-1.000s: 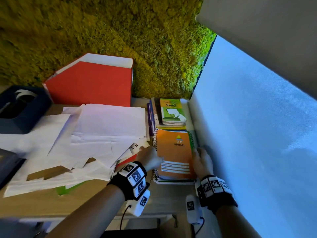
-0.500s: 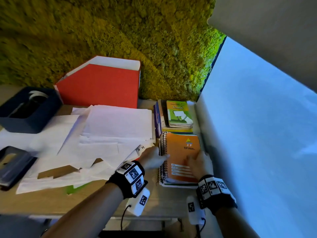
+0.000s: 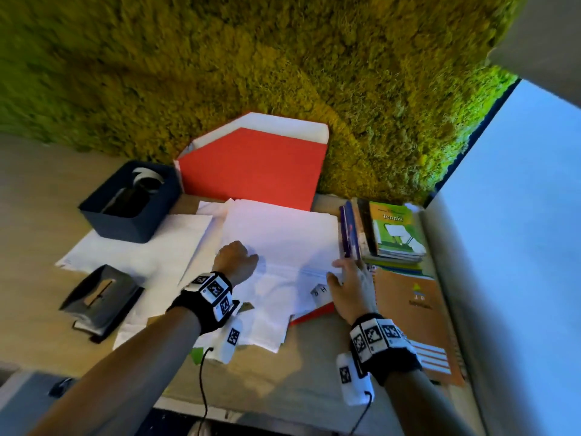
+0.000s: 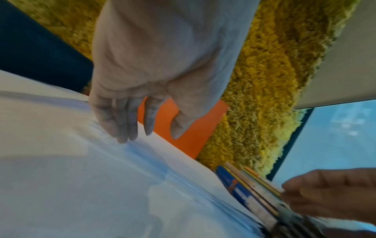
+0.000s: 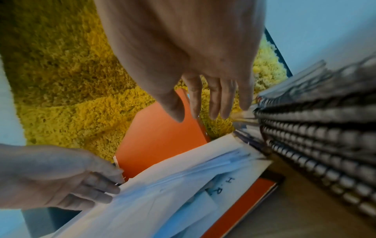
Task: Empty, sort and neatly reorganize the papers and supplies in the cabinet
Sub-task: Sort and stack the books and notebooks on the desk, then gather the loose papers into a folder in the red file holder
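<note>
1. Loose papers [image 3: 276,247]: a splayed white pile in the middle of the wooden surface [image 3: 37,221], edges uneven, sheets fanned at several angles. A red folder [image 3: 311,313] pokes out from under the near right corner.
2. Left hand [image 3: 237,256]: on the left part of the pile. The left wrist view shows the fingers [image 4: 122,122] fairly straight and close together, tips at the paper; it clamps on nothing.
3. Right hand [image 3: 352,287]: at the right edge of the pile, between the paper and the notebooks. Fingers [image 5: 221,96] straight and slightly apart, nothing gripped. The frame is blurred, so whether it touches the paper edge is not certain.
4. Orange spiral notebook [image 3: 418,319]: flat at the right, tops a small stack of spiral notebooks just beside the right hand.
5. Book stack [image 3: 396,234]: behind the notebook, green "tennis" cover on top.
6. Red file box [image 3: 251,171]: upright at the back against the moss wall [image 3: 283,58].
7. Dark bin [image 3: 132,206] and hole punch [image 3: 97,297]: to the left, well apart from the hands.
8. Step in hand, as judged: gathering the loose sheets into one squared stack.
9. Handling advice: press both flat palms inward from opposite edges, keep the lower sheets from sliding, lift the pile clear of the red folder, then tap the edges level on the surface.
</note>
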